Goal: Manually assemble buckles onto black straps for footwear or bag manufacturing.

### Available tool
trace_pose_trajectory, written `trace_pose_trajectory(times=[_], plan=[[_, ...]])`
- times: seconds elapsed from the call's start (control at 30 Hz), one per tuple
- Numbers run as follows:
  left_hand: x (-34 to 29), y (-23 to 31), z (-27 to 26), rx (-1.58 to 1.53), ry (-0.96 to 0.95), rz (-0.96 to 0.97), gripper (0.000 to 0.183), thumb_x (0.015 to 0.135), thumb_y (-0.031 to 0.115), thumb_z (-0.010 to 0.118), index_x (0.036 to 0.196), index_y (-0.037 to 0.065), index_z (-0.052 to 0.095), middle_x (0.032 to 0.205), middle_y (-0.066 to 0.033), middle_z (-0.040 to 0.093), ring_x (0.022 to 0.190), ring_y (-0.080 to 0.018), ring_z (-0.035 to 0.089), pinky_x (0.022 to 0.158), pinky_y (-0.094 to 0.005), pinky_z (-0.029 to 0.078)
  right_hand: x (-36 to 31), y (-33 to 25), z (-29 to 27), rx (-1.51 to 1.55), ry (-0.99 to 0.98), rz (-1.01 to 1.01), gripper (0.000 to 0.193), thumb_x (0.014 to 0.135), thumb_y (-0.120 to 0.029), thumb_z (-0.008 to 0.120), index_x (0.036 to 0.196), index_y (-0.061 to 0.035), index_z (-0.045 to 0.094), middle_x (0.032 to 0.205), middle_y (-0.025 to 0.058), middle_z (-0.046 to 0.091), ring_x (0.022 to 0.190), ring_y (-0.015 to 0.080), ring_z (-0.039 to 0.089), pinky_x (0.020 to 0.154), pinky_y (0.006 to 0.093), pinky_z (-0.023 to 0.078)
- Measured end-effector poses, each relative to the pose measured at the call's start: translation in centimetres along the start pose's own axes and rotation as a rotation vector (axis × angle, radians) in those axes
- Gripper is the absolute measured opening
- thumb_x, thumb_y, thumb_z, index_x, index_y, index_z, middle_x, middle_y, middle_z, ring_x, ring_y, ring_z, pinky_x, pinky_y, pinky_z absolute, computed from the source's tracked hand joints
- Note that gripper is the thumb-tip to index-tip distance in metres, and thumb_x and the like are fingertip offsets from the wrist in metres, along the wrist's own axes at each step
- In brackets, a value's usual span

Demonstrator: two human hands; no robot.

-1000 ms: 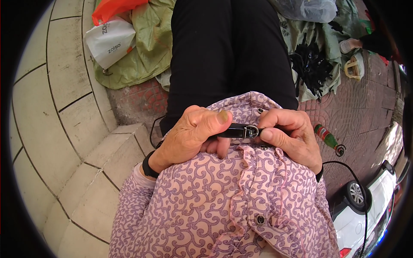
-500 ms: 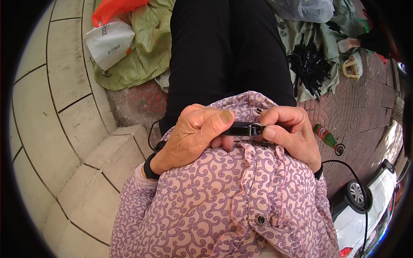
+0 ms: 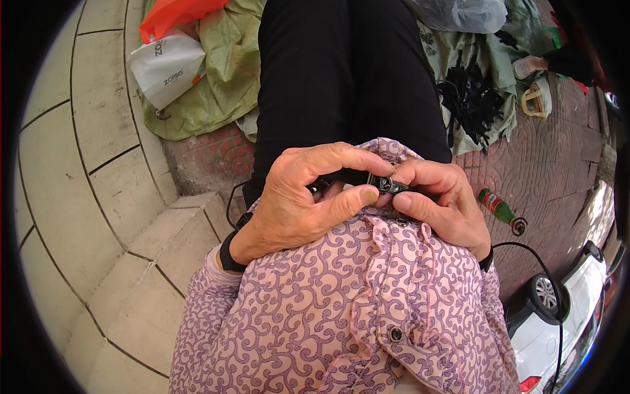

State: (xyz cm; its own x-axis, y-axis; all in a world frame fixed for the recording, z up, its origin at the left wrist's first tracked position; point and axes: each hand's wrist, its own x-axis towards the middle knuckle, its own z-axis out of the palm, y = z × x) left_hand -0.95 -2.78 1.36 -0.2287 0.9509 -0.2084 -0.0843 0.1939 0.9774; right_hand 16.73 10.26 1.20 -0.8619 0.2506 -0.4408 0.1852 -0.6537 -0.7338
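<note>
Over my lap, in front of the patterned pink and purple top, both hands meet at a small black strap with a metal ring (image 3: 384, 183). My left hand (image 3: 308, 187) has thumb and forefinger at the ring's left side, and part of the strap passes behind its fingers. From the other side my right hand (image 3: 436, 194) pinches the strap's right end between thumb and bent forefinger. A heap of black strap pieces (image 3: 474, 98) with small shiny parts lies on green sheeting (image 3: 502, 125) beyond my right knee.
Pale stone steps (image 3: 85, 197) are at my left. A white bag (image 3: 167, 69) and an orange bag (image 3: 172, 16) lie on green sacking (image 3: 226, 72). At right are a green bottle (image 3: 499, 208), a black cable (image 3: 539, 262), a white car (image 3: 558, 315) and another person's foot (image 3: 527, 66).
My left hand's forefinger has lifted and reached right to the metal ring, and its thumb has moved right and down. My right hand keeps its pinch on the strap, almost unmoved.
</note>
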Motion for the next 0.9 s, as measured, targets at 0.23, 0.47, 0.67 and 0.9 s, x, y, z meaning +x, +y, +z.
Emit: trace_pose_trajectory(times=[0.23,0.47,0.67,0.9], plan=[[0.3,-0.9,0.2,-0.045,-0.085,0.124,0.027,0.074,-0.005,0.076,0.101,-0.002,0.071,0.092,-0.014,0.072,0.08,-0.0169,0.069,0.073,-0.0258,0.053,0.0,0.4,-0.6,0.022,-0.052,0.091,0.013,0.093,-0.003,0.061,0.099,0.0052,0.069,0.087,0.004,0.069,0.081,0.0057,0.061,0.072,0.0191,0.047],[0.5,-0.7,0.0,-0.067,-0.15,0.131,0.025,0.074,-0.006,0.076,0.098,-0.002,0.072,0.089,-0.0136,0.073,0.08,-0.0176,0.07,0.073,-0.027,0.054,-0.1,0.7,-0.8,0.344,-0.077,0.229,0.013,0.092,-0.002,0.061,0.1,0.0047,0.069,0.089,0.0074,0.071,0.081,0.0085,0.065,0.075,0.0192,0.051],[0.5,-1.0,0.0,-0.043,-0.133,0.12,0.027,0.075,-0.004,0.076,0.101,-0.002,0.071,0.092,-0.0137,0.073,0.083,-0.0195,0.071,0.076,-0.0284,0.054,0.2,0.4,-0.6,0.306,-0.049,0.242,0.013,0.092,-0.002,0.061,0.1,0.0044,0.069,0.089,0.0061,0.071,0.08,0.0072,0.065,0.074,0.0185,0.05],[0.5,-0.7,0.2,0.05,-0.057,0.181,0.031,0.076,-0.001,0.075,0.106,-0.003,0.069,0.098,-0.0153,0.072,0.089,-0.0217,0.071,0.08,-0.0294,0.055,0.3,0.3,-0.3,0.061,0.009,0.092,0.009,0.089,-0.004,0.067,0.095,0.0026,0.069,0.079,-0.0013,0.064,0.071,0.0015,0.054,0.063,0.0175,0.042]])
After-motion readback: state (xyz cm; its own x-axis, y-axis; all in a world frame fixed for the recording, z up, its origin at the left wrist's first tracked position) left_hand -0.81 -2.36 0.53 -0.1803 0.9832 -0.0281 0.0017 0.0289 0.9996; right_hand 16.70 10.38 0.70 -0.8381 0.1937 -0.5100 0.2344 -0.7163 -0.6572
